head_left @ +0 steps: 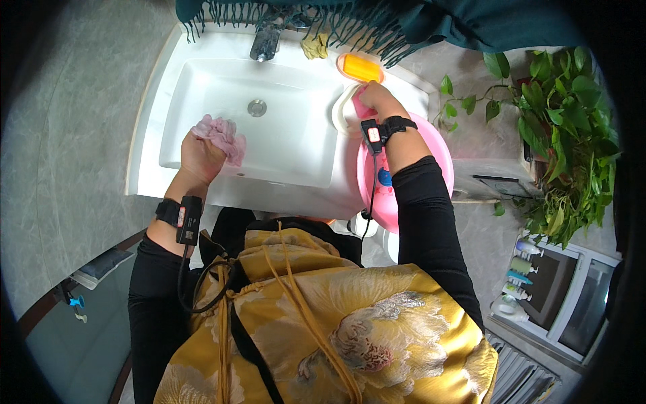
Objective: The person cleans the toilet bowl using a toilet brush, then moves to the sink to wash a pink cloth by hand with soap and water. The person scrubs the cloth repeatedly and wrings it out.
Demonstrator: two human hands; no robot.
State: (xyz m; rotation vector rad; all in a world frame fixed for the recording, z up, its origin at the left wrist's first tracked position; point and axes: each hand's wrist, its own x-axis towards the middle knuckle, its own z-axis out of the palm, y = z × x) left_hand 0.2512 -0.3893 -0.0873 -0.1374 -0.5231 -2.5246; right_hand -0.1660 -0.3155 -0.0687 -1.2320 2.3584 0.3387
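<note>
A crumpled pale pink cloth [227,137] is gripped in my left hand [202,159], over the left front part of the white washbasin [202,83]. At the basin's right, my right hand [378,97] reaches down to a white rounded container [343,113]. Something bright pink [362,103] shows beside that hand's curled fingers; the fingertips are hidden, so a grip on it cannot be made out. Just behind this hand, a yellow-orange bar, likely soap [362,67], sits in an oval dish [343,63]. Below my right forearm is a pink plastic basin [439,146].
A dark faucet [265,43] stands behind the drain [257,107], with a yellowish cloth [315,46] beside it. Fringed dark green fabric [454,22] hangs along the back. Leafy plants [560,111] trail at right. Cables run from wrist devices [189,220] on both arms.
</note>
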